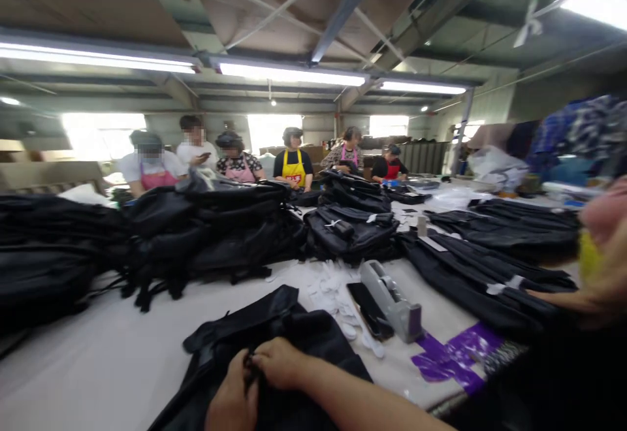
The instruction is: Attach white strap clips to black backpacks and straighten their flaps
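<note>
A black backpack (313,333) lies on the white table, close in front of me. Over its middle my left hand (234,395) and my right hand (278,362) meet, fingers closed on a short dark strap piece of the bag. The fingers cover most of that piece, so whether it carries a buckle is hidden. My right forearm crosses the lower part of the bag. Just right of the bag stand a grey tape dispenser (392,300) and a black phone-like slab (371,310), beside scattered white paper strips (337,297).
Piles of black bags (235,228) line the table's far side and left. Another backpack (480,274) lies to the right, where a co-worker's hand (563,300) touches it. Purple tape (455,356) marks the near right edge. Several people stand across the table.
</note>
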`<state>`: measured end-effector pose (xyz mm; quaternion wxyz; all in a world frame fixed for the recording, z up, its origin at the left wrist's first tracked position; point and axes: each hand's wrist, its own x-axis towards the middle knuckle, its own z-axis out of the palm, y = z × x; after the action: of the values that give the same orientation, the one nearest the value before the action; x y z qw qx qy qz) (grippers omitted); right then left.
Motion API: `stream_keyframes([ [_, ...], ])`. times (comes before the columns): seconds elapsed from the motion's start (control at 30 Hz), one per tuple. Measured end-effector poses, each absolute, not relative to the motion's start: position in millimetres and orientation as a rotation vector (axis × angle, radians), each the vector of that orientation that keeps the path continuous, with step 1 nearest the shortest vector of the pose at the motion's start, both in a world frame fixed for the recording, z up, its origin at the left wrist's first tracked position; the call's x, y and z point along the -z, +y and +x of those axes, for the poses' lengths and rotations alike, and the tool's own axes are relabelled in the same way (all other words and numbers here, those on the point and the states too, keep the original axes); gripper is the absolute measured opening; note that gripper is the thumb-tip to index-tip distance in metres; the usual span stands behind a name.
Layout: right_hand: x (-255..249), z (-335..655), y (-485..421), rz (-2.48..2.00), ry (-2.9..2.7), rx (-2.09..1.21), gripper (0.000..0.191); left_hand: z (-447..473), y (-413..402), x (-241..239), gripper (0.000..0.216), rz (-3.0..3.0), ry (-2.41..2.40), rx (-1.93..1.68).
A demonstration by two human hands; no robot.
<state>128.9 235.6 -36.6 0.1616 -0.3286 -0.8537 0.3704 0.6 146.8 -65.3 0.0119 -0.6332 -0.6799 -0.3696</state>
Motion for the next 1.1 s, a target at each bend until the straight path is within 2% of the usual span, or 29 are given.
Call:
stream_keyframes([
  [0.07,35.9,128.1,229.6,-0.843,-2.460,-1.043,0.025,9.0,139.6,54.2,0.056,-2.072,-2.245,1.011],
  [0.1,35.7,128.4,226.6,-0.793,-2.469,-1.038,0.024,13.2,137.0,49.6,0.058,-2.068,-2.344,0.908],
  [0.2,36.6,133.0,218.7,-0.689,-2.456,-1.035,0.030,22.6,132.0,41.1,0.054,-1.970,-2.515,0.724],
  [0.3,42.6,140.7,212.6,-0.681,-2.301,-1.146,0.031,26.1,129.4,36.7,0.043,-1.898,-2.579,0.738],
  [0.4,53.7,149.7,207.1,-0.795,-2.057,-1.258,0.037,23.1,131.3,31.0,0.027,-1.824,-2.756,0.981],
  [0.5,64.7,158.5,201.5,-0.799,-2.040,-1.050,0.039,12.2,138.5,24.1,0.016,-1.667,-3.048,1.472],
  [0.57,69.2,161.5,198.6,-0.779,-2.097,-0.923,0.047,1.7,143.7,20.5,0.020,-1.555,-3.198,1.693],
  [0.67,70.3,158.6,197.2,-0.843,-2.175,-0.899,0.063,-12.6,147.3,16.8,0.023,-1.446,-3.305,1.962],
  [0.77,65.3,149.4,198.9,-0.881,-2.210,-0.938,0.062,-19.0,145.1,15.2,0.022,-1.405,-3.306,2.199],
  [0.9,55.2,135.5,201.2,-0.706,-2.276,-0.865,0.052,-14.7,142.7,17.2,0.021,-1.487,-3.285,2.240],
  [1.1,41.3,128.6,212.7,-0.624,-2.635,-0.754,0.049,-4.5,144.5,20.3,0.022,-1.729,-3.168,1.893],
])
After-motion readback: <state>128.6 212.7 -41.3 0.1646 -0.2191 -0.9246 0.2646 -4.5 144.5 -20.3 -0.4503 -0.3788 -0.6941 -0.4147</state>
